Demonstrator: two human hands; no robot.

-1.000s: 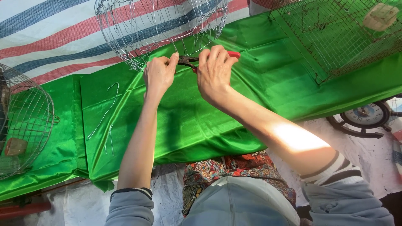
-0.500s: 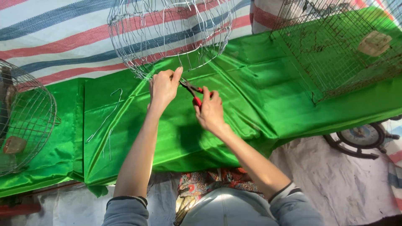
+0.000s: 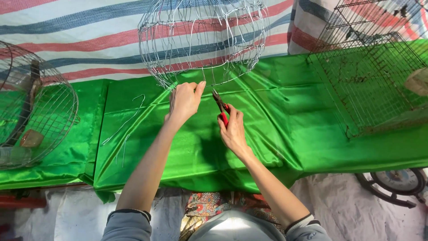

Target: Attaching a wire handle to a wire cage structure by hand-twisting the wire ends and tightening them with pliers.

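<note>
A round wire cage frame (image 3: 203, 40) stands on a table covered in shiny green cloth (image 3: 285, 129). My left hand (image 3: 183, 100) pinches a thin wire at the frame's lower rim. My right hand (image 3: 232, 127) grips red-handled pliers (image 3: 221, 107), whose jaws point up toward the rim just right of the left hand's fingers.
A domed wire cage (image 3: 33, 102) sits at the far left and a rectangular mesh cage (image 3: 374, 76) at the right. Loose cut wires (image 3: 125, 125) lie on the cloth left of my arms. A striped tarp (image 3: 89, 31) hangs behind. A round scale (image 3: 397, 180) lies on the floor, right.
My right hand with the pliers has come down from the frame's rim and now holds them lower, jaws up. The view has shifted so the frame sits more central.
</note>
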